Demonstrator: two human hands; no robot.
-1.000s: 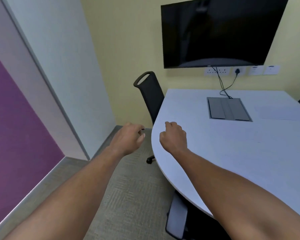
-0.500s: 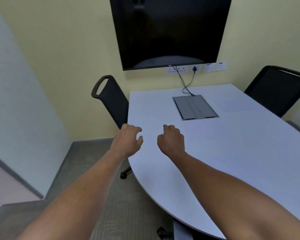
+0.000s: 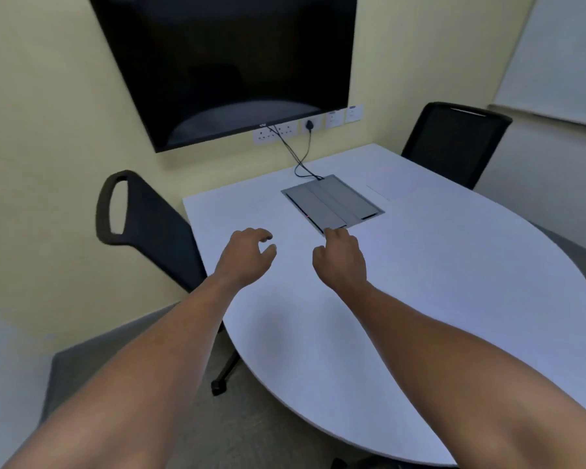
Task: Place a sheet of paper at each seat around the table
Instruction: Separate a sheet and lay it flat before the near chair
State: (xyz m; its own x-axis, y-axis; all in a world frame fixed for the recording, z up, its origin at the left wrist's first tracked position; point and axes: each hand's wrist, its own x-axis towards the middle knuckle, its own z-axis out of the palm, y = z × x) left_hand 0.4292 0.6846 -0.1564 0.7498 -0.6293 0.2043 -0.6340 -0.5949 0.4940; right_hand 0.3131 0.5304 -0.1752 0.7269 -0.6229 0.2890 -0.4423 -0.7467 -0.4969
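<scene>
Fingers of my left hand [image 3: 247, 257] hang loosely curled and empty over the table [image 3: 454, 282]; my right hand [image 3: 340, 262] curls tighter, its palm hidden. Farther right, a faint sheet of paper [image 3: 406, 182] lies before the far chair [image 3: 454, 140].

White table [image 3: 454, 282], black chairs [image 3: 454, 143]

Tabletop [image 3: 454, 299] bare ahead of my hands; only the flush cable hatch [image 3: 332, 204] and cords [image 3: 301, 160] beyond. Chairs [image 3: 142, 228] flank both edges.
</scene>
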